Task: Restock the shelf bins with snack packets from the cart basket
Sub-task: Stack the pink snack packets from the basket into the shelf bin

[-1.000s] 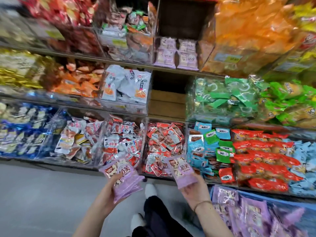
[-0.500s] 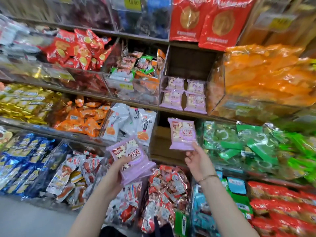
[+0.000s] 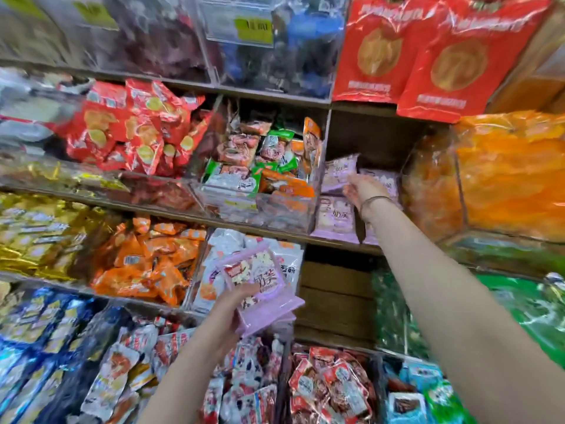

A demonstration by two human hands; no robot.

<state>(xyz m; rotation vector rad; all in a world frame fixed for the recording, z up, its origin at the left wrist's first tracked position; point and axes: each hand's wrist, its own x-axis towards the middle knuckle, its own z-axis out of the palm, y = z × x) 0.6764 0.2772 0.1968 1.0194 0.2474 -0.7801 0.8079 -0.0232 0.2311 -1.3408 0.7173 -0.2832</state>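
Restocking was underway: right hand (image 3: pixel 362 189) pinched one purple packet (image 3: pixel 338 171) at the shelf bin (image 3: pixel 333 234), left hand (image 3: pixel 224 316) gripped the remaining stack (image 3: pixel 260 283).

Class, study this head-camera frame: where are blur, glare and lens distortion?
Head view: motion blur smears nearly everything, worst at the top-left bins and the unreadable price label; the right hand is soft, the purple packets in the left hand slightly clearer; glare whitens the clear bin front; the wide lens bends the shelf edge.
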